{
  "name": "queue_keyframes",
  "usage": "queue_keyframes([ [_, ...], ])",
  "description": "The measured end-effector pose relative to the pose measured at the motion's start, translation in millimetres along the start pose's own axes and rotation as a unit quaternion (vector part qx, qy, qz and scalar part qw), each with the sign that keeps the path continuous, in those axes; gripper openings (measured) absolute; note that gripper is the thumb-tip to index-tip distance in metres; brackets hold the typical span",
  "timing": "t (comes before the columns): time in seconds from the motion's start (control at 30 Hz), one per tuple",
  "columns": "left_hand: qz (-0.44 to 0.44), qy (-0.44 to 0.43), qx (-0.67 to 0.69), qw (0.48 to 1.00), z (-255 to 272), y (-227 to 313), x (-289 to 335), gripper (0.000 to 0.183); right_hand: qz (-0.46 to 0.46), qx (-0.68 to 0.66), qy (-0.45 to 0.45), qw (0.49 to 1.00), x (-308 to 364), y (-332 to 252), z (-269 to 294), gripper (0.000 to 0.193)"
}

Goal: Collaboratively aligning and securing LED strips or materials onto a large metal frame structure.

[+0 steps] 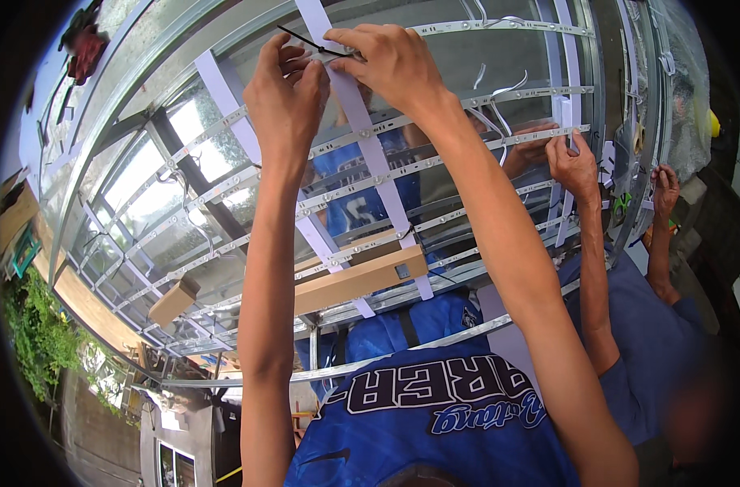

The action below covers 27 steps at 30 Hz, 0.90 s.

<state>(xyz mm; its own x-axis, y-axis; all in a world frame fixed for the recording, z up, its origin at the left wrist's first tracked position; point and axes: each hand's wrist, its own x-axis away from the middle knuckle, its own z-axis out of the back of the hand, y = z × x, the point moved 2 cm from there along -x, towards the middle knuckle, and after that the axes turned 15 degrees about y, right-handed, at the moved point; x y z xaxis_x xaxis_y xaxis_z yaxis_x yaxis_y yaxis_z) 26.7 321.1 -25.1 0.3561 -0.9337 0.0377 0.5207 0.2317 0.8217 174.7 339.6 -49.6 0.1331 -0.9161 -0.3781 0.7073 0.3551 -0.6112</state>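
A black cable tie sits at a crossing of a pale lilac slat and an LED strip, its thin tail sticking out to the upper left. With bent fingers my right hand pinches the tie's other end. Close beside the crossing, my left hand is closed, its fingertips curled together just under the tail. What lies between those fingertips is hidden. More LED strips run across the slats below my hands.
A metal frame surrounds the strips over a reflective panel. A cardboard box and a smaller one appear among the strips. On the right, a co-worker's hand grips a strip end; another hand is at the frame. Loose white wires dangle nearby.
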Motion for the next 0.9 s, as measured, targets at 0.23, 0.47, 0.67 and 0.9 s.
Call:
queue_keyframes([
  [0.23, -0.107, 0.012, -0.074, 0.991, -4.9, 9.1, 26.5, 0.037, 0.022, 0.013, -0.002, 1.000, 0.7, -7.5, 5.1, 0.030],
  [0.47, -0.139, 0.005, -0.130, 0.982, -18.5, 5.7, 49.5, 0.041, 0.011, 0.028, -0.012, 0.999, 4.1, -4.8, 3.2, 0.033],
  [0.67, -0.233, 0.017, -0.245, 0.941, -18.6, 10.9, 46.1, 0.044, 0.015, -0.039, 0.015, 0.999, 1.7, 1.2, 1.8, 0.018],
  [0.9, -0.100, 0.004, -0.138, 0.985, -11.4, 8.0, 22.9, 0.043, -0.015, -0.063, 0.007, 0.998, 3.3, 5.1, -2.2, 0.015],
])
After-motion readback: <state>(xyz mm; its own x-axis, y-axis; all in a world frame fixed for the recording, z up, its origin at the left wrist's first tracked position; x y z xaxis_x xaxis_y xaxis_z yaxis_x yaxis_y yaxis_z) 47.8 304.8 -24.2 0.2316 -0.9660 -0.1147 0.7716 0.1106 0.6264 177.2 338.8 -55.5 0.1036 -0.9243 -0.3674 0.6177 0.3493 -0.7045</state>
